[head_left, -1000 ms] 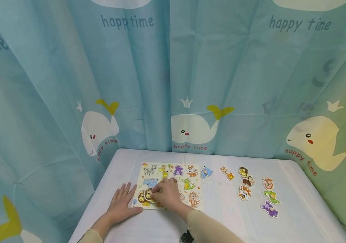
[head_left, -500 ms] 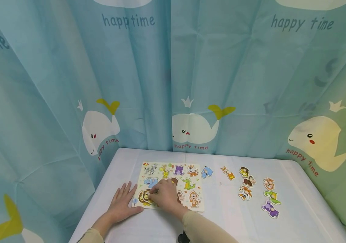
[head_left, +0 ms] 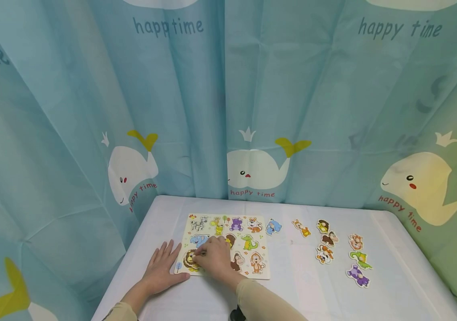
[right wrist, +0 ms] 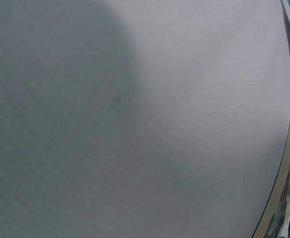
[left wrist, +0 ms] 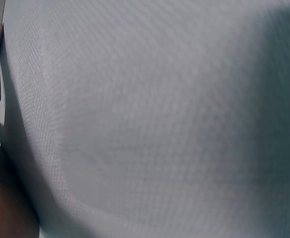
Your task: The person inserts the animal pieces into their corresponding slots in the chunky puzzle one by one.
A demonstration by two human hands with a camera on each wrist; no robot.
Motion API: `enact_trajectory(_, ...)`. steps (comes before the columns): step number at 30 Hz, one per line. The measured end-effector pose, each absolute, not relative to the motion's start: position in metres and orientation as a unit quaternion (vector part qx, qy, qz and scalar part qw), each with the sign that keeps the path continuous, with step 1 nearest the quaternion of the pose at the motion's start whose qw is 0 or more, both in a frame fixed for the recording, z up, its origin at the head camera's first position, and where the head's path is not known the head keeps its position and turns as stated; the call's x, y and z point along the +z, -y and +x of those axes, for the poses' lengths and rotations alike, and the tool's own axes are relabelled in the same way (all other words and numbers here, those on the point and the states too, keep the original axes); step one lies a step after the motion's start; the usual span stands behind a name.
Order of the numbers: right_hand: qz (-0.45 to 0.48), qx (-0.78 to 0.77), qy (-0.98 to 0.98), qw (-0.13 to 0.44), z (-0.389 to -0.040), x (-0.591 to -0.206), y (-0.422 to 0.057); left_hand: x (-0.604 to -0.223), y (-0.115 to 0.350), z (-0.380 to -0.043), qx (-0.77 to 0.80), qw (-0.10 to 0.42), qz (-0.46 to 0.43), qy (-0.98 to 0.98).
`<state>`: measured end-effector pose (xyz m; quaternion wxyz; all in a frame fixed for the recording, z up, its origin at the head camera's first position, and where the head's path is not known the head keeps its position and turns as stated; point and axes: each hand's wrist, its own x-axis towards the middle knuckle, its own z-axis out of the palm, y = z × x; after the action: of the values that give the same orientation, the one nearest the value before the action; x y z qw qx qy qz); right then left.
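Observation:
A flat puzzle board [head_left: 265,249] with printed animals lies on the table. My right hand [head_left: 215,257] is over its lower left part, thumb and fingertips pinching a lion puzzle piece [head_left: 189,263] by what looks like its knob. The piece sits over the lion picture at the board's lower left corner; whether it lies flush cannot be made out. My left hand [head_left: 162,269] rests on the table with fingers spread, its thumb and fingertips at the board's left edge. Both wrist views mostly show white cloth, with board and finger parts at their borders.
Right of the board lie loose pieces: a blue elephant or hippo-like piece [head_left: 273,227], a kangaroo [head_left: 301,228], and two columns of several animals, including a green crocodile [head_left: 360,260] and a purple piece [head_left: 358,276]. A blue curtain [head_left: 196,111] hangs behind the table.
My right hand has shifted slightly left with the lion piece, which has moved from overlapping the lion picture's right side to lying over it. My left hand stays still.

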<state>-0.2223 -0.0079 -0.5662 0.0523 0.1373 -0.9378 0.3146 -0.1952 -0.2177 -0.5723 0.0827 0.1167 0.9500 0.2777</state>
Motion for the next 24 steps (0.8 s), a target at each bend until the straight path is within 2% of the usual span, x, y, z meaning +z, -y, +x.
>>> enact_trajectory(13,0.139,0.304,0.941,0.052,-0.22,-0.568,0.015,-0.568,0.217,-0.196,0.266,0.1,0.111,-0.952)
enact_trajectory(24,0.14,0.305,0.94,0.061,-0.217,-0.567,0.014,-0.582,0.22,-0.198,0.271,0.075,0.119,-0.952)
